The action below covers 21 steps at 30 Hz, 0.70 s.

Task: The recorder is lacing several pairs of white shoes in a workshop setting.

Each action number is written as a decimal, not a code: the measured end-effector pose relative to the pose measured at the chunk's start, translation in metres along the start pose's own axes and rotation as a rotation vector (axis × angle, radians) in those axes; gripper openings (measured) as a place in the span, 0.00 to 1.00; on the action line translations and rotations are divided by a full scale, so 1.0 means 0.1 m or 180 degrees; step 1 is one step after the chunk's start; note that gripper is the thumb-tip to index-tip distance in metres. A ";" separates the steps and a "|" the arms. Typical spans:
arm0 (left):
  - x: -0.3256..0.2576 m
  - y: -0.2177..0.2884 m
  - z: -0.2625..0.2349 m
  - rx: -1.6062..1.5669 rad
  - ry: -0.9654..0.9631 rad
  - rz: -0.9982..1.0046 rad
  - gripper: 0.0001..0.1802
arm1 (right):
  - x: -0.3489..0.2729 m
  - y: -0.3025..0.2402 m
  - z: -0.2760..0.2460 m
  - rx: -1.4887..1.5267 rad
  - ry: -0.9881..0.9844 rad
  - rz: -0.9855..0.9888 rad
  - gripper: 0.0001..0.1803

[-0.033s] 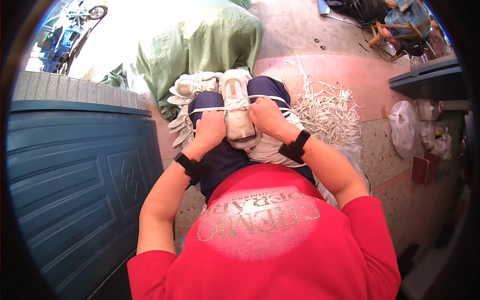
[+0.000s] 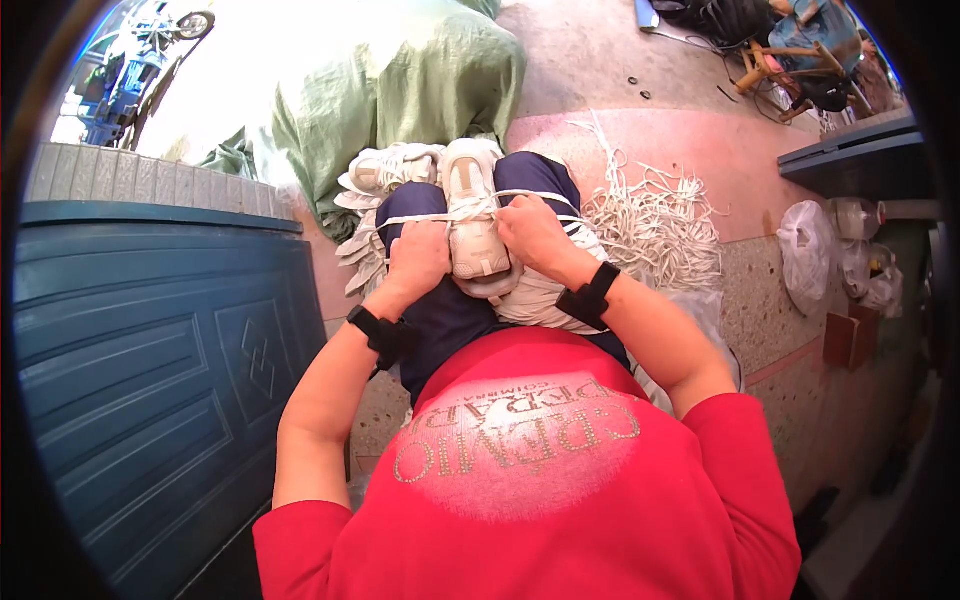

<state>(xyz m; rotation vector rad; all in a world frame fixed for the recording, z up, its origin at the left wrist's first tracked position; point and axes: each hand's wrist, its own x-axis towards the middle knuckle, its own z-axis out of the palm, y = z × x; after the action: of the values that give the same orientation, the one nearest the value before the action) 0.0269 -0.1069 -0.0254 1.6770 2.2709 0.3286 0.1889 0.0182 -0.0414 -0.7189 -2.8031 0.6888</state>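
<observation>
A beige and white sneaker (image 2: 478, 250) rests between my knees, with a white shoelace (image 2: 470, 208) laced across its front. My left hand (image 2: 418, 256) is closed on one end of the lace, just left of the shoe. The other end is pinched in my right hand (image 2: 535, 232), against the shoe's right side. Loose lengths of lace lie over both of my knees. Behind my left knee sits a second pale sneaker (image 2: 393, 168) on a stack of similar shoes. The fingertips of both hands are partly hidden.
White laces (image 2: 655, 225) lie in a tangled heap right of my knees. A green cloth cover (image 2: 400, 80) drapes over something bulky ahead. A blue panelled door (image 2: 165, 350) stands on the left. On the right are plastic bags (image 2: 806, 250), a brown box (image 2: 848, 340) and a wooden chair (image 2: 800, 68).
</observation>
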 end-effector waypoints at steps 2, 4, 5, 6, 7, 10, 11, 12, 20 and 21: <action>0.00 -0.06 0.03 -0.0463 0.0220 0.0119 0.10 | -0.04 -0.03 0.02 0.0768 0.0724 0.0098 0.07; 0.02 -0.03 -0.01 -0.0644 0.0234 0.0114 0.09 | -0.04 -0.03 0.02 0.1075 0.0756 0.0280 0.07; 0.06 0.03 -0.10 -0.0645 0.0229 0.0133 0.09 | -0.05 -0.02 0.01 0.1380 0.0781 0.0458 0.06; 0.11 0.12 -0.21 -0.0453 0.0366 0.0225 0.09 | -0.05 -0.03 -0.02 0.1377 0.0787 0.0465 0.06; 0.17 0.19 -0.26 -0.0265 0.0503 0.0318 0.09 | -0.04 -0.04 -0.05 0.1432 0.0738 0.0579 0.05; 0.39 0.30 -0.21 -0.0107 -0.0013 0.0527 0.09 | 0.00 -0.02 0.00 0.1081 0.0722 0.0289 0.05; 0.47 0.31 -0.15 -0.0070 -0.0055 0.0526 0.09 | 0.02 0.00 0.03 0.0688 0.0742 -0.0108 0.05; 0.54 0.26 -0.10 -0.0073 -0.0044 0.0517 0.09 | 0.04 -0.04 0.00 0.0684 0.0737 -0.0120 0.05; 0.73 0.19 -0.50 -0.3418 -0.0818 -0.1323 0.10 | 0.07 -0.20 -0.32 -0.1430 0.0227 -0.1087 0.05; 0.76 0.17 -0.51 -0.3662 -0.0855 -0.1455 0.08 | 0.09 -0.17 -0.35 -0.1329 0.0579 -0.1369 0.04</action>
<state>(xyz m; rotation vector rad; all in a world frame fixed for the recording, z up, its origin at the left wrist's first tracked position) 0.0026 -0.0299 0.0208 0.5562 1.6075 0.9716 0.1834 0.0229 -0.0017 -0.1947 -2.8078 -0.0356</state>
